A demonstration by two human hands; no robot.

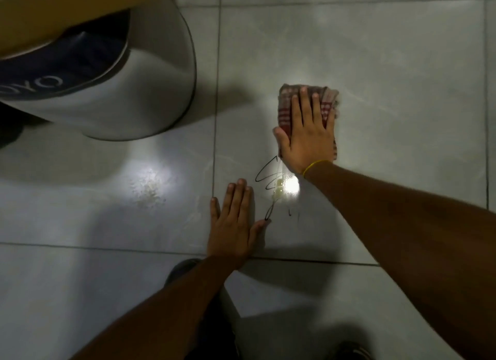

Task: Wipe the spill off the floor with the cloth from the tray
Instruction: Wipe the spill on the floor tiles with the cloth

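Because the right hand [308,134] presses the cloth [284,110] with fingers flat beyond what looks like the spill [279,190], the bare, splayed left hand [233,222] may smear it.

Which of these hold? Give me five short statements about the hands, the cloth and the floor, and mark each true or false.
1. The right hand presses flat on the cloth. True.
2. The left hand holds a second cloth. False: it lies bare and flat on the floor.
3. The cloth covers the black scribble. False: the scribble lies bare, nearer the person than the cloth.
4. A yellow band circles the right wrist. True.
5. The grey bin stands right of the cloth. False: it stands left.
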